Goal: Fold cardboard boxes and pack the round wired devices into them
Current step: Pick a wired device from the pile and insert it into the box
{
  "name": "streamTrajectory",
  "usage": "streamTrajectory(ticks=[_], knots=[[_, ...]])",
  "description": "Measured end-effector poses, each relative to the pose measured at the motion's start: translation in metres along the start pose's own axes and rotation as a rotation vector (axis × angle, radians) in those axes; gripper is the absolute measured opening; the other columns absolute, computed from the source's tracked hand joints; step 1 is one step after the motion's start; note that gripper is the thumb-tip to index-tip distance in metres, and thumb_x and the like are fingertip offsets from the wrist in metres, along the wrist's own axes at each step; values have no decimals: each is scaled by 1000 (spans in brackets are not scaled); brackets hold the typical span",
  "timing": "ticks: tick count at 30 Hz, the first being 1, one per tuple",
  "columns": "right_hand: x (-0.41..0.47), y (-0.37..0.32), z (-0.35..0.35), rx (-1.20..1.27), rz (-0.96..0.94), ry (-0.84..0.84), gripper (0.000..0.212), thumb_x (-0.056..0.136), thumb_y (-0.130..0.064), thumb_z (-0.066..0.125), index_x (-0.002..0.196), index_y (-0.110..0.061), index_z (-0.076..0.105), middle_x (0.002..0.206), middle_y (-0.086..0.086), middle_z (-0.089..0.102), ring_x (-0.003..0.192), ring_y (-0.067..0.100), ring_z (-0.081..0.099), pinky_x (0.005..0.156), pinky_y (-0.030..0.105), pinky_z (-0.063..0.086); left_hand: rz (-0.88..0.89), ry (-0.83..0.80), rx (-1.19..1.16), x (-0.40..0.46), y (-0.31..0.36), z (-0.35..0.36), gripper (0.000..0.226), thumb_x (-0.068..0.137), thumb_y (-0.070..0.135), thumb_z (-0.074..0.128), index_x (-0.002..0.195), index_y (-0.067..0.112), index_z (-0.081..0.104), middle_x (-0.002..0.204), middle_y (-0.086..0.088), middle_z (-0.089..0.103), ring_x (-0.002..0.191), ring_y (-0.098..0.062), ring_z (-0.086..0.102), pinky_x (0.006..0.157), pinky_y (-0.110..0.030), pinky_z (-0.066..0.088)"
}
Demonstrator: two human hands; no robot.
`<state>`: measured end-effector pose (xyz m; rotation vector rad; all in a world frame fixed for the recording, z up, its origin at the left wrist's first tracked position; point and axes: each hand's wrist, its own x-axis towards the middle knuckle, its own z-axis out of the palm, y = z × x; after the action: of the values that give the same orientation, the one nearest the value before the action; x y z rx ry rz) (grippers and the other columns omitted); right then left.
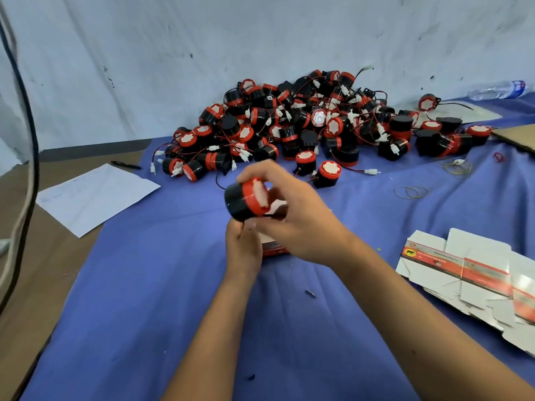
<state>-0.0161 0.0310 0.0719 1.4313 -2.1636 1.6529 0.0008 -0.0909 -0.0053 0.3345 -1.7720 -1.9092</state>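
Round wired devices (312, 125): one large pile, too many to count
Device in hand (246, 202): one
Flat boxes (474, 273): several, perhaps three
Paper sheets (95, 198): one
Water bottles (498, 89): one

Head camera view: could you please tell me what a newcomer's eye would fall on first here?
First, the big pile of round wired devices, black and red, heaped at the far side of the blue cloth against the pale wall. Next, at the centre, the right hand holds one device above a mostly hidden box that the left hand grips. Flat unfolded boxes lie at the right.
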Motion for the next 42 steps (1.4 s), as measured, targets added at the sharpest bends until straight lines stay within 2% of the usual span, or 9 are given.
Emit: streamTrajectory(ticks=[5,9,12,19,24,30,35,39,42], knots=[[-7,15,1,-413,169,-31,62,72,14,50,109,-32,68,110,-6,49,97,24,55,77,46,52,-111,35,18,8,-2,-8,25,100,14,49,89,12,72,90,-7,75,86,-24,65,75,-42,53],[-17,18,4,-596,193,-173,58,79,3,58,122,-34,72,119,-5,52,101,19,54,81,29,48,-94,25,-3,8,-2,-10,34,109,20,39,101,-6,60,90,-10,66,83,-22,58,75,-39,49],[-14,13,8,-681,196,-157,38,88,-17,61,122,-32,69,111,-4,57,94,21,58,78,36,51,-54,32,24,5,-3,-9,39,113,27,37,90,5,61,79,1,67,73,-11,60,64,-27,51],[-4,12,20,-924,312,-224,9,96,-13,54,100,-20,56,102,-1,66,89,23,54,69,36,41,-11,-26,120,2,-5,-6,41,104,41,43,86,7,56,76,-3,60,72,-20,53,66,-42,46],[-6,11,24,-1175,347,-61,7,91,-28,62,88,-27,68,104,1,53,111,27,39,79,34,28,-36,-61,175,2,-2,-6,13,91,5,57,85,15,61,72,3,66,63,-16,56,56,-36,48],[-3,4,12,-1183,490,-48,28,93,-32,68,115,-19,56,111,4,48,95,24,47,74,33,34,14,-50,213,-1,0,-5,21,85,-5,69,96,13,67,88,3,76,76,-8,69,67,-34,59],[4,-24,-19,-1167,523,-43,25,81,-8,66,76,-14,42,71,0,38,55,20,34,48,28,22,-7,-25,188,-3,3,-4,23,85,-4,71,98,14,68,91,3,76,81,-10,71,71,-32,61],[20,-23,-18,-830,402,-31,9,84,-4,67,82,-12,72,84,8,70,75,27,65,64,41,57,-9,-23,222,-3,3,-2,18,84,2,76,95,13,67,83,7,74,70,-8,67,60,-22,56],[11,-9,-1,-697,363,-12,11,92,-13,66,96,-14,76,93,7,72,88,26,65,76,42,56,-13,-1,286,-1,0,-2,16,82,10,80,88,16,66,76,8,72,69,-16,66,60,-30,57]])
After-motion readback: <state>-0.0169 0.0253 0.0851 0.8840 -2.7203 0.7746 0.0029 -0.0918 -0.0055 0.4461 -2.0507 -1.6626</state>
